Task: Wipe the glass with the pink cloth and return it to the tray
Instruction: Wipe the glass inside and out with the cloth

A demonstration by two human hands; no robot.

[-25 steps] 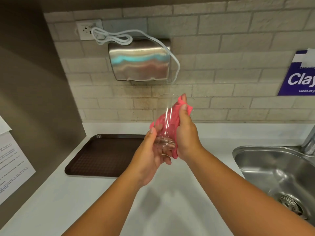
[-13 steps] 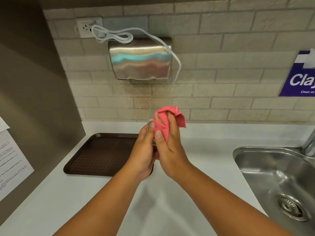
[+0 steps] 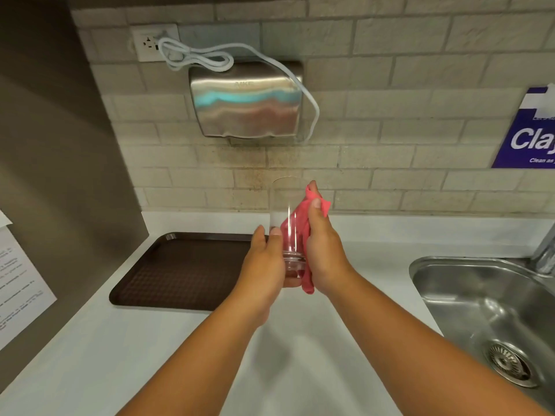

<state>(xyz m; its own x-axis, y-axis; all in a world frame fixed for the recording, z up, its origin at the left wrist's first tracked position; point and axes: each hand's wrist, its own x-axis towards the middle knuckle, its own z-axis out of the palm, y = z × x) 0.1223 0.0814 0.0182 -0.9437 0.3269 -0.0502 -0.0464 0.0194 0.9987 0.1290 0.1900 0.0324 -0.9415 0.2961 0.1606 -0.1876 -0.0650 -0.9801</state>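
Note:
A tall clear glass stands upright in the air above the white counter, its mouth up. My left hand grips its lower part and base from the left. My right hand presses the pink cloth against the glass's right side, thumb on the cloth near the top. A tail of the cloth hangs below my right palm. The dark brown tray lies flat on the counter to the left of my hands, with nothing on it.
A steel sink with a drain is sunk into the counter at the right, its tap at the frame's edge. A steel hand dryer and its white cable hang on the brick wall above. A paper sheet hangs on the left panel.
Half a second ago my right hand had the bunched cloth over the front of the glass. It has since slid round to the right side, and the glass shows fully again.

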